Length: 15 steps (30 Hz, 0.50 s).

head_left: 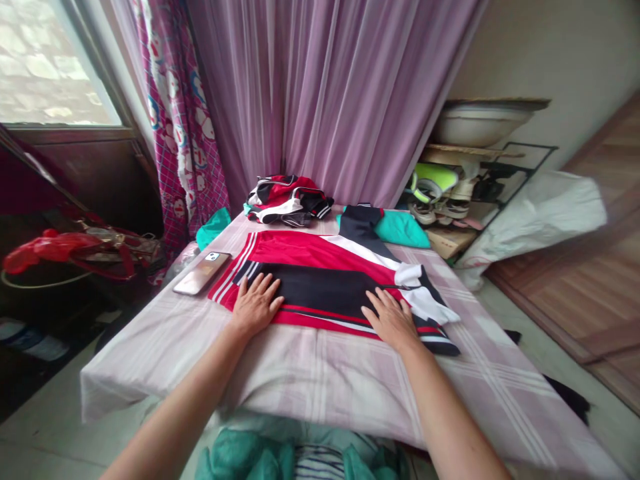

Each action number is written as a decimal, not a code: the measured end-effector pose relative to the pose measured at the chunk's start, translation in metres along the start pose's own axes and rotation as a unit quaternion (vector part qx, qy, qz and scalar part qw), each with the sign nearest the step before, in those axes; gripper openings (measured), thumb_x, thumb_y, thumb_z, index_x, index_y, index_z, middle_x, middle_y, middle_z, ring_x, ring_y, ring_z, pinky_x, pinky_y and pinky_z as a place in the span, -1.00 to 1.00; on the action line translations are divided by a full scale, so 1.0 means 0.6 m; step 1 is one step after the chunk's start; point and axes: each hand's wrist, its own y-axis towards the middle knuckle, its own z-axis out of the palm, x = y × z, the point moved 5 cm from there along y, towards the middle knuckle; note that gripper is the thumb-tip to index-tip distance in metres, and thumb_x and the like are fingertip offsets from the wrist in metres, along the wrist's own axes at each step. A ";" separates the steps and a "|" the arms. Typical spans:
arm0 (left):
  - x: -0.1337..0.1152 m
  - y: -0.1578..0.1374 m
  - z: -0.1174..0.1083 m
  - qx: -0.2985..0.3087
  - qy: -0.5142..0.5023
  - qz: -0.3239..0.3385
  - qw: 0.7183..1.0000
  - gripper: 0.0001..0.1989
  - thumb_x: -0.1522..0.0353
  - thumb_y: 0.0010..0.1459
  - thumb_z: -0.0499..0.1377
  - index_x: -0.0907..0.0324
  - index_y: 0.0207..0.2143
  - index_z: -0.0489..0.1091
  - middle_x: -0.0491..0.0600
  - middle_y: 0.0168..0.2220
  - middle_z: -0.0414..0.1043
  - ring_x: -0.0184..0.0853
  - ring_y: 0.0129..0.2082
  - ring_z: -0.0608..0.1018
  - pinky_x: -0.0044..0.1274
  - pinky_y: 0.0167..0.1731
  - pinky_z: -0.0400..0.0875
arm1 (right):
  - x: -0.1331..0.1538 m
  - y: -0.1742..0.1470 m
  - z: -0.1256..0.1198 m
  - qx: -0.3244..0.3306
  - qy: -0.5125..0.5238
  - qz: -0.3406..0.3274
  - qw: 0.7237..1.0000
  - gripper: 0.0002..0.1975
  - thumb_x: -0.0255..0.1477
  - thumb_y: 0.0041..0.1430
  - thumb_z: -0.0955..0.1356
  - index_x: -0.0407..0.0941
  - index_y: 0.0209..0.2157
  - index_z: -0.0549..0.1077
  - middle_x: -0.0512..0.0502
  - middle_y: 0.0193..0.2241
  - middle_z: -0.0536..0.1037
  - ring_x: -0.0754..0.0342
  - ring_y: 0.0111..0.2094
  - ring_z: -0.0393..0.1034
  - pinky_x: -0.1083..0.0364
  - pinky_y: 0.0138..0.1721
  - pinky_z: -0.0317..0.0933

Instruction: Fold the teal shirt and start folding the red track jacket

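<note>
A red, navy and white track jacket (300, 247) lies flat on the table, its striped hem to the left and its white collar area (417, 287) to the right. One navy sleeve (320, 285) is folded across the body, while the other sleeve (363, 227) stretches toward the back. My left hand (257, 303) rests, fingers spread, on the cuff end of the folded sleeve. Flat on the same sleeve near the collar is my right hand (393, 317), its fingers also apart. Neither hand grips anything.
A phone (203, 273) lies left of the hem on the checked tablecloth (320, 373). Behind the jacket are a clothes pile (290, 200) and teal cloth (403, 228). A rack with shoes (455, 203) and a basin (485, 123) stands right; purple curtains (340, 100) hang behind.
</note>
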 end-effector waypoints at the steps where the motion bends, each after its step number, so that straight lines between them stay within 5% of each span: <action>1: 0.010 -0.002 0.001 -0.002 0.003 0.001 1.000 -0.47 0.10 0.37 -0.04 0.07 0.28 0.32 0.07 0.34 0.25 -0.05 0.37 0.23 -0.07 0.35 -0.02 | -0.004 0.000 0.000 -0.003 0.004 0.007 1.000 -0.46 -0.18 0.40 0.16 0.01 0.33 0.27 -0.18 0.38 0.19 -0.13 0.38 0.06 -0.27 0.32 -0.07; 5: 0.023 -0.003 0.005 -0.007 0.002 0.002 1.000 -0.47 0.10 0.36 -0.04 0.05 0.27 0.33 0.05 0.34 0.25 -0.06 0.37 0.24 -0.11 0.35 -0.02 | -0.047 0.003 0.007 -0.035 0.021 0.048 0.998 -0.50 -0.18 0.40 0.17 0.02 0.28 0.34 -0.19 0.33 0.28 -0.13 0.33 0.15 -0.25 0.27 0.02; 9: 0.020 -0.002 0.008 -0.010 -0.003 0.002 1.000 -0.47 0.11 0.36 -0.04 0.08 0.26 0.34 0.07 0.31 0.31 -0.06 0.36 0.26 -0.11 0.36 -0.04 | -0.080 0.001 -0.003 -0.143 0.052 0.048 0.987 -0.58 -0.27 0.37 0.20 -0.07 0.11 0.51 -0.25 0.17 0.49 -0.13 0.19 0.35 -0.21 0.18 0.15; 12: 0.019 -0.001 0.008 -0.022 -0.015 0.006 1.000 -0.47 0.13 0.35 -0.04 0.13 0.24 0.37 0.11 0.29 0.34 -0.03 0.34 0.29 -0.06 0.34 -0.02 | -0.060 -0.009 -0.032 -0.248 0.089 0.002 0.965 -0.63 -0.35 0.35 0.21 -0.12 -0.01 0.57 -0.24 0.05 0.58 -0.12 0.10 0.42 -0.16 0.17 0.17; 15: 0.024 -0.004 0.000 -0.059 -0.047 0.020 0.997 -0.51 0.16 0.34 -0.04 0.13 0.17 0.41 0.13 0.25 0.39 -0.05 0.30 0.35 -0.08 0.30 0.10 | -0.012 -0.017 -0.054 -0.251 0.140 -0.072 0.955 -0.66 -0.38 0.33 0.21 -0.09 -0.12 0.61 -0.19 -0.05 0.64 -0.07 -0.01 0.47 -0.07 0.11 0.23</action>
